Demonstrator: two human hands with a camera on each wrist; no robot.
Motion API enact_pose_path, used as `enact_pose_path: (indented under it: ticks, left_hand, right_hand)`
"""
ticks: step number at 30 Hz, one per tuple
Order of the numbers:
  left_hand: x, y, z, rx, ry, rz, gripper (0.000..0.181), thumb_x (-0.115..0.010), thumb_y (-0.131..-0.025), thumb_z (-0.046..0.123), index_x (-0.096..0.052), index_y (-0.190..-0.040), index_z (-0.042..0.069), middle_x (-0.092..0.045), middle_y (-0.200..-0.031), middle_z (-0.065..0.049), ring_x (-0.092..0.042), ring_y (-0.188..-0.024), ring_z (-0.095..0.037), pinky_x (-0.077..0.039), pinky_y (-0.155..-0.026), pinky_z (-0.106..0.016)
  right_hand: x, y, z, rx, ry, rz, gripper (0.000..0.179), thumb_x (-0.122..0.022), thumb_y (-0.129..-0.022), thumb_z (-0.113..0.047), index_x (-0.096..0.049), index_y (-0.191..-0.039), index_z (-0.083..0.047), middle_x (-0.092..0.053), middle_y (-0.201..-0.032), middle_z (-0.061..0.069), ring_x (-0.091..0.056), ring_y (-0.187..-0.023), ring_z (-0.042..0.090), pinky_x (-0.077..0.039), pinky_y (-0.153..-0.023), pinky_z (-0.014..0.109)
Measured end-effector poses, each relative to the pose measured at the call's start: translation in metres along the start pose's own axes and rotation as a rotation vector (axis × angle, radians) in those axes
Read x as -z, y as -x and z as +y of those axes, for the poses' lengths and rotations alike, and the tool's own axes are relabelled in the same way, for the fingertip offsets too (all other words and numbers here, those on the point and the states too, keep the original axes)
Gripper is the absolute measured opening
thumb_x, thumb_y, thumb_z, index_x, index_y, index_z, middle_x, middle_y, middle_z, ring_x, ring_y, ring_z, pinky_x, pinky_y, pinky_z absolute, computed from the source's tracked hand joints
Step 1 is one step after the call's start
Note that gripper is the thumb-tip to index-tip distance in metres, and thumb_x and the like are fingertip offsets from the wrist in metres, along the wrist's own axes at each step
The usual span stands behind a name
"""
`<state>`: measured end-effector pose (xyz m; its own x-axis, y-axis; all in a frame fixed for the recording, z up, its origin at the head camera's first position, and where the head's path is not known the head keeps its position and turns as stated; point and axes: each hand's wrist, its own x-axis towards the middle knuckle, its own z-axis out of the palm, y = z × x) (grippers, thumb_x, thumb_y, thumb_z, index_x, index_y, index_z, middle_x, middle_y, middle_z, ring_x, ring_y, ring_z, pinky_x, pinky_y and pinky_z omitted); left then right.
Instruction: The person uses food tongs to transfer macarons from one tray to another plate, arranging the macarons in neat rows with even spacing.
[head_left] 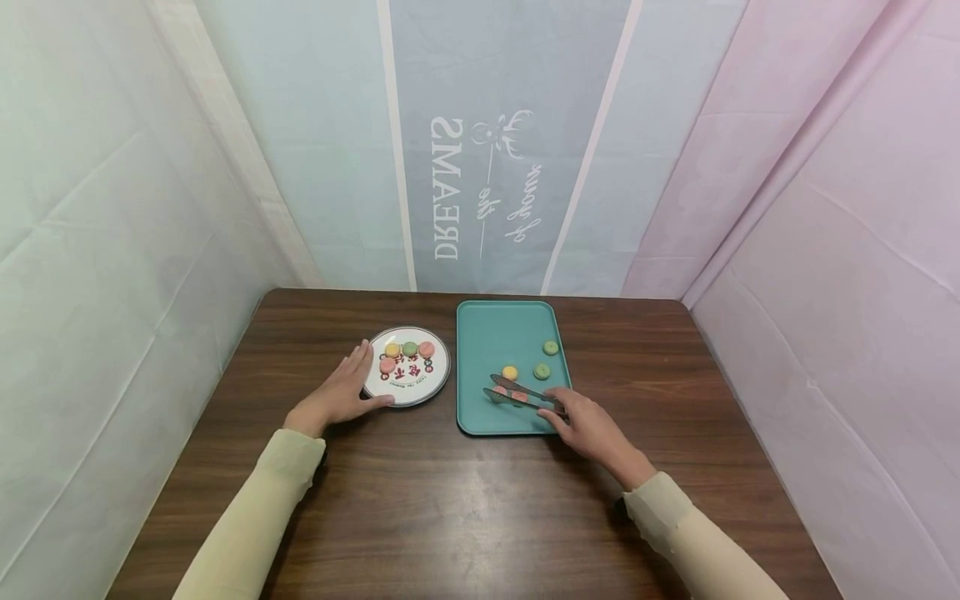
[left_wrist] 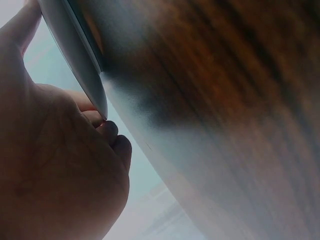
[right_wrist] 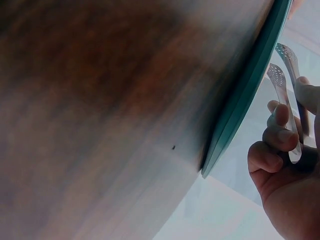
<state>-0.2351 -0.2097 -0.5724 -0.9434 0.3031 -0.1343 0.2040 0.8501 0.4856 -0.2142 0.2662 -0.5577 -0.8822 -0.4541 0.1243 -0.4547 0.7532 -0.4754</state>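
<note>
In the head view, my left hand [head_left: 341,392] holds the left rim of a white plate [head_left: 429,385], thumb at the near edge and fingers along the side. On the plate lie a yellow macaron [head_left: 392,350], a green macaron [head_left: 409,348] and two pink ones. My right hand [head_left: 592,427] grips metal tongs [head_left: 536,392] over a teal tray [head_left: 495,329]. The tongs' perforated tips [right_wrist: 277,75] stand apart. Pink macarons [head_left: 520,397] show between the tong arms; whether the metal touches them I cannot tell. Also on the tray are a yellow macaron [head_left: 510,372] and two green ones [head_left: 542,371].
Plate and tray stand side by side on a dark wooden table [head_left: 450,500], with a narrow gap between them. Cloth hangings [head_left: 330,125] enclose the table's far edge and both sides.
</note>
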Motion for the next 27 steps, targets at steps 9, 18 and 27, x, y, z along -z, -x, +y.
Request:
enact_pose_path:
  ticks: [9, 18, 27]
  left_hand:
    - [-0.0016, -0.0007, -0.0011, -0.002, -0.009, 0.005, 0.120, -0.068, -0.099, 0.064, -0.002, -0.168, -0.009, 0.004, -0.178, -0.027, -0.003, -0.165, -0.043, -0.008, -0.133, -0.060]
    - [-0.0037, -0.0002, -0.0015, 0.000, -0.008, 0.007, 0.121, -0.067, -0.099, 0.066, -0.001, -0.168, -0.008, 0.004, -0.178, -0.026, -0.002, -0.165, -0.043, -0.008, -0.133, -0.059]
    - [-0.0048, -0.0006, -0.0026, -0.002, -0.010, 0.009, 0.120, -0.067, -0.099, 0.065, -0.001, -0.169, -0.008, 0.005, -0.178, -0.026, -0.002, -0.165, -0.043, -0.008, -0.133, -0.059]
  right_hand:
    - [0.0003, 0.0003, -0.0014, -0.001, 0.002, 0.014, 0.039, -0.072, -0.105, -0.035, -0.070, -0.134, -0.009, -0.075, -0.113, 0.006, -0.071, -0.089, 0.013, -0.063, -0.079, 0.043]
    - [-0.0004, -0.0006, -0.0015, 0.006, 0.017, 0.024, 0.036, -0.074, -0.105, -0.031, -0.071, -0.131, -0.008, -0.076, -0.110, 0.007, -0.072, -0.088, 0.014, -0.063, -0.077, 0.044]
    - [-0.0021, -0.0011, 0.0006, 0.010, 0.026, 0.016, 0.037, -0.072, -0.106, -0.033, -0.071, -0.132, -0.007, -0.076, -0.116, 0.009, -0.073, -0.092, 0.017, -0.064, -0.081, 0.045]
